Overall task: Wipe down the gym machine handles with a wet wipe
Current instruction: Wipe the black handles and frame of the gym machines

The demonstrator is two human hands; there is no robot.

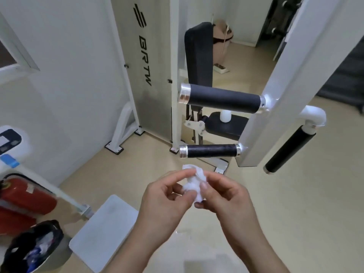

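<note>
A crumpled white wet wipe [193,182] sits between both hands at the lower middle. My left hand [167,200] pinches its left side and my right hand [222,192] pinches its right side. Above them a white gym machine arm [291,75] carries three black foam handles. The upper horizontal handle [222,98] and the lower horizontal handle [211,151] have chrome end caps. A slanted handle [289,149] hangs at the right. Both hands are below the lower handle and apart from it.
A black-lined bin [35,247] with rubbish stands at the bottom left, next to red fire extinguishers [25,196]. A white flat board [104,231] lies on the beige floor. The machine's black seat [222,125] holds a white bottle [225,116]; its weight tower [145,66] stands behind.
</note>
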